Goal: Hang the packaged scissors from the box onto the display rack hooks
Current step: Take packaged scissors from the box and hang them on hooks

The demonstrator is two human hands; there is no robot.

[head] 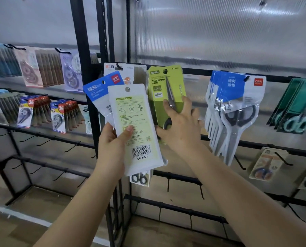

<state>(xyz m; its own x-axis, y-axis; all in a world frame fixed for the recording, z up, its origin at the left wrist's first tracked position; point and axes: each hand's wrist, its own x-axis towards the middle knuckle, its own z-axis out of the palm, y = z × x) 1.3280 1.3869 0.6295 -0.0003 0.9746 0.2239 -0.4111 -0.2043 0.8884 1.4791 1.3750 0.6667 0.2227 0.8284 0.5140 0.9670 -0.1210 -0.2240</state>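
Right grip [179, 125] holds green pack [166, 97] ("SCISSORS", "GRIP"), left grip [113, 139] "QR S002" pack [136, 129].

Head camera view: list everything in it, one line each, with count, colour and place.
green scissors pack: one, green card, at the top rail, held by the right hand.
pale pack: one, white and pale green, back side showing, front of the left hand's bundle.
blue-topped pack: one, blue and white, behind the pale pack.
hung blue scissors packs: a row, count unclear, blue and clear, right of centre.
teal scissors packs: several, teal, far right.
correction tape packs: many, mixed colours, left rack.
empty hooks: several, black, lower rails.
left hand: grips the bundle.
right hand: fingers on the green scissors pack.
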